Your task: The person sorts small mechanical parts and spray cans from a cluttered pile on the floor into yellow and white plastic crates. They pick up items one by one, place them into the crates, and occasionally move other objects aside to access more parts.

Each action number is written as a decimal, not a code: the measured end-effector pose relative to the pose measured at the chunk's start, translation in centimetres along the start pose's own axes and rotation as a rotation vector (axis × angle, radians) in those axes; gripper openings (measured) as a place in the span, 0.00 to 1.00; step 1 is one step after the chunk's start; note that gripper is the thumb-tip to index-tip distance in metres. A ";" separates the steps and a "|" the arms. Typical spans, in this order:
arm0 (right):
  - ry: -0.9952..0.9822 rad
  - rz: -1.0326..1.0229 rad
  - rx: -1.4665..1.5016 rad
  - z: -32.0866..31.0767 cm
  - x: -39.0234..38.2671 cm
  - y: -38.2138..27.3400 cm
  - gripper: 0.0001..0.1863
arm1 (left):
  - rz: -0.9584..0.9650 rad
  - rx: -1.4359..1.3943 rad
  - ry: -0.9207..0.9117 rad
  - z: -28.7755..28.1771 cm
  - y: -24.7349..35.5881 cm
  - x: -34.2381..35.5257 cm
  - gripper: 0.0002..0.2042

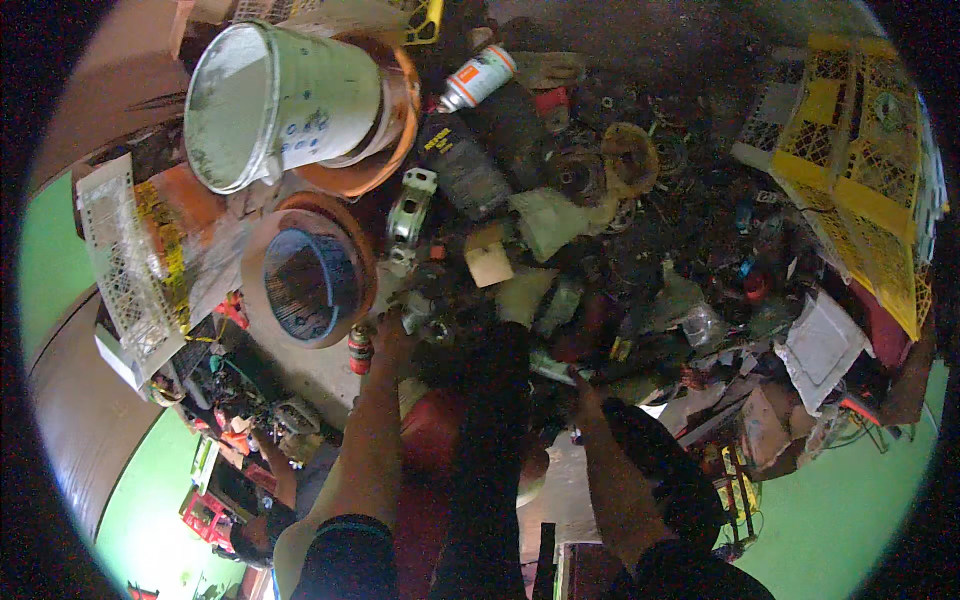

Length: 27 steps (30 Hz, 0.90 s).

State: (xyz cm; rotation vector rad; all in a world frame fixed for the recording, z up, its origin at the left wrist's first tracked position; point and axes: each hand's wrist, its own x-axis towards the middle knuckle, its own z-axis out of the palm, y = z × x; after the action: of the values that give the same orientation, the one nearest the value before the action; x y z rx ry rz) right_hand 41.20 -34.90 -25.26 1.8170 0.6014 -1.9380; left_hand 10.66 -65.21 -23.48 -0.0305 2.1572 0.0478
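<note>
My left hand (pixel 390 332) reaches into dark greasy metal parts (pixel 430 325) beside a small red canister (pixel 360 355); its fingers are too dim to read. My right hand (pixel 585 385) is low on the right, at the end of a pale elongated item (pixel 550 367); whether it grips that is unclear. Above my left hand lie a silver bracket (pixel 410 215), a cardboard piece (pixel 487 258) and a rusty pot (pixel 258 280) with a blue basket (pixel 300 275) inside.
A white bucket (pixel 240 110), spray can (pixel 478 78) and black jug (pixel 465 165) sit at the back. Yellow crates (pixel 850 180) and a white tray (pixel 818 355) are right, a pale crate (pixel 128 265) left. Another person's arm (pixel 278 465) shows at lower left.
</note>
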 end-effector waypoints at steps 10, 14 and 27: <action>-0.011 -0.040 0.107 5.3 -4.5 -1.5 0.29 | 0.019 -0.165 -0.008 2.4 -2.8 -4.6 0.38; 0.326 -0.294 0.077 7.5 -9.7 -1.3 0.27 | 0.031 -0.166 -0.077 -1.4 -0.4 -10.8 0.32; 0.280 -0.714 0.462 0.4 -35.0 -15.0 0.24 | 0.206 -0.819 -0.318 -23.2 21.1 -23.2 0.22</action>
State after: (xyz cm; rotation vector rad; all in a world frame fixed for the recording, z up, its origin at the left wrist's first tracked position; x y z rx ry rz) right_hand 34.45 -22.55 10.12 2.4215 1.0822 -2.4380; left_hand 3.31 -45.16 9.13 -0.2537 1.6871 0.9812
